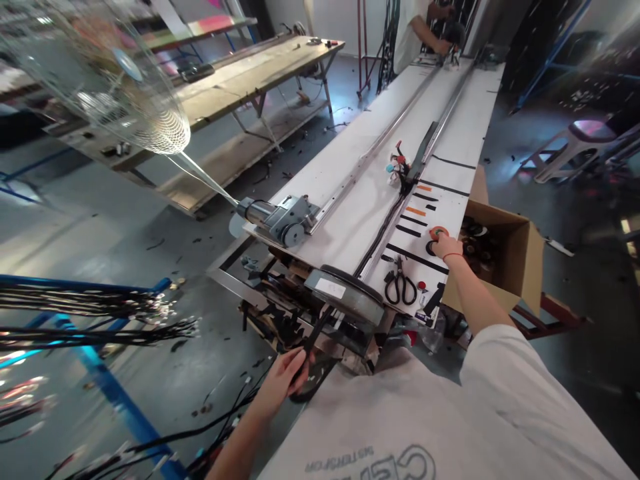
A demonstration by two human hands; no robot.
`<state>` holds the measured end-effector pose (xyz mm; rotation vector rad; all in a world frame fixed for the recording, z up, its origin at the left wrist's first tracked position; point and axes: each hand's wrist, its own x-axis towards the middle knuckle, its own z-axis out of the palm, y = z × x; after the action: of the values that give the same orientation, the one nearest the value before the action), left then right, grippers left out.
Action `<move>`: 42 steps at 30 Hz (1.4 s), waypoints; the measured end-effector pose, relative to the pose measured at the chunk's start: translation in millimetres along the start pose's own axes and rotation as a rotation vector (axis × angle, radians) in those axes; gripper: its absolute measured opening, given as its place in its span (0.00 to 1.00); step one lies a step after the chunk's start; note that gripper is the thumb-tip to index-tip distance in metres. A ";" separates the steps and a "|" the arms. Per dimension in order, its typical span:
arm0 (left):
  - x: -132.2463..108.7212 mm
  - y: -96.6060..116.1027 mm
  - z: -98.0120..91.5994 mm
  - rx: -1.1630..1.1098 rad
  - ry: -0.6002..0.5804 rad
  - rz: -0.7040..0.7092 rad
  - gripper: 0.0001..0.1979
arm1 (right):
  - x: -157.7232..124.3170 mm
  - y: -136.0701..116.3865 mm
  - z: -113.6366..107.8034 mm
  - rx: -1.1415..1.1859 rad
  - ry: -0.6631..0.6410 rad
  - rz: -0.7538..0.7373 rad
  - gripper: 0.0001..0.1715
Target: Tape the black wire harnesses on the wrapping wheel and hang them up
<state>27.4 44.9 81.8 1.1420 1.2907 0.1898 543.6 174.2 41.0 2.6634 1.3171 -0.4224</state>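
Note:
Low in front of me, my left hand [293,371] is closed around a black cable bundle [316,335] that runs up past a round grey wheel-like part [345,293]. My right hand [447,247] reaches over the right edge of the white table [350,220]. Its fingers are closed at an orange tape roll [439,231], and a dark roll [431,248] lies right beside them. Black-handled scissors [400,283] rest nearer to me, close to a small red cap [422,285]. Black tape strips [417,257] and short orange strips [416,211] stick along the table's right side.
An open cardboard box [527,263] of dark rolls stands right of the table. A motor unit [285,220] sits at the near left corner, beside a wire fan [125,87]. Metal rails [380,137] run lengthwise. At the far end, another person's hand [443,47] works.

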 end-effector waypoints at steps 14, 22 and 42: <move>-2.1 -40.7 16.8 0.192 0.293 0.139 0.32 | -11.5 -5.2 0.3 0.088 0.013 0.054 0.25; 33.9 -25.3 36.4 0.089 0.190 0.242 0.36 | -28.6 -23.4 -21.7 0.189 0.098 -0.023 0.23; 45.2 -0.5 -6.1 0.119 0.234 0.388 0.24 | -246.5 -189.3 102.5 0.726 -0.087 -0.861 0.05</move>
<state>37.7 78.8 52.9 1.5020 1.2849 0.5523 231.6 77.5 19.8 2.2792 2.6368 -1.2957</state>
